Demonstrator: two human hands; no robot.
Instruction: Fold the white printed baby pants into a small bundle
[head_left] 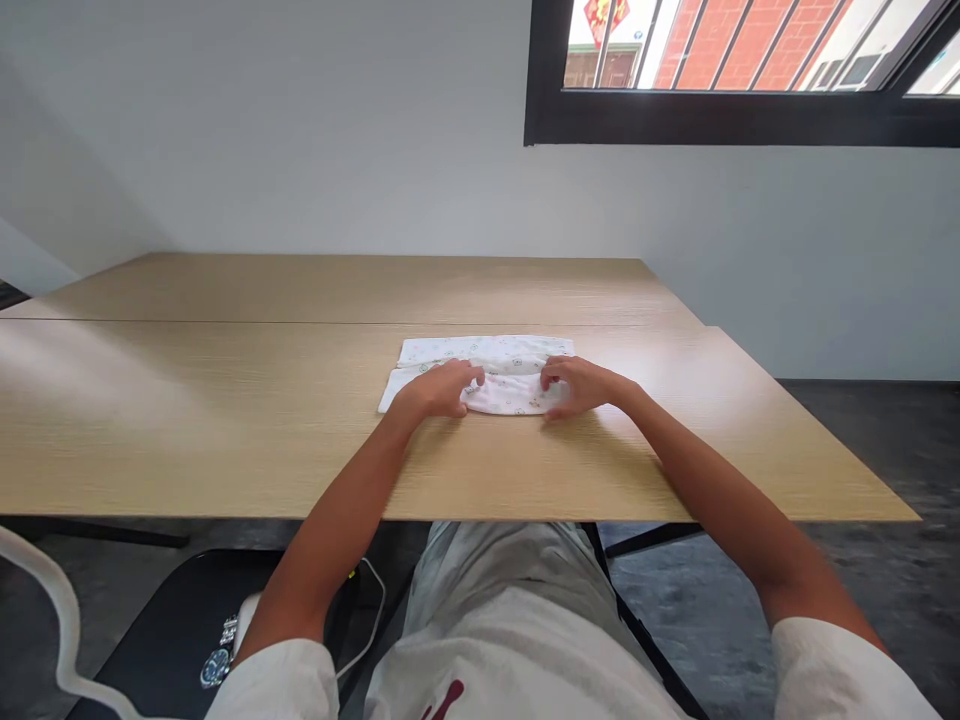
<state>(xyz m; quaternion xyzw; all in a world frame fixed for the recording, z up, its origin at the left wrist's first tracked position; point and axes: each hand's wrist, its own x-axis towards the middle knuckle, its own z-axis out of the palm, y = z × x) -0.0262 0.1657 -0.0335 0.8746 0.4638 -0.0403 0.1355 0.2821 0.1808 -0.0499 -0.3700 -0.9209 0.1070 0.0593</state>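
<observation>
Straight ahead in the head view, the cloth [487,352] is lying flat on the counter [225,400], its long axis running left to right. The left hand [439,390] and right hand [581,386] are pinching its near fold, each grip narrow, both equally near, the rest lying beyond them.

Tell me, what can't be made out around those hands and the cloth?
Head view: the cloth's near edge is covered by the left hand and right hand; whether they pinch it is unclear.
Head view: the cloth's print is too small to identify.
Head view: small items on the black surface, lower left, are too tiny.
</observation>
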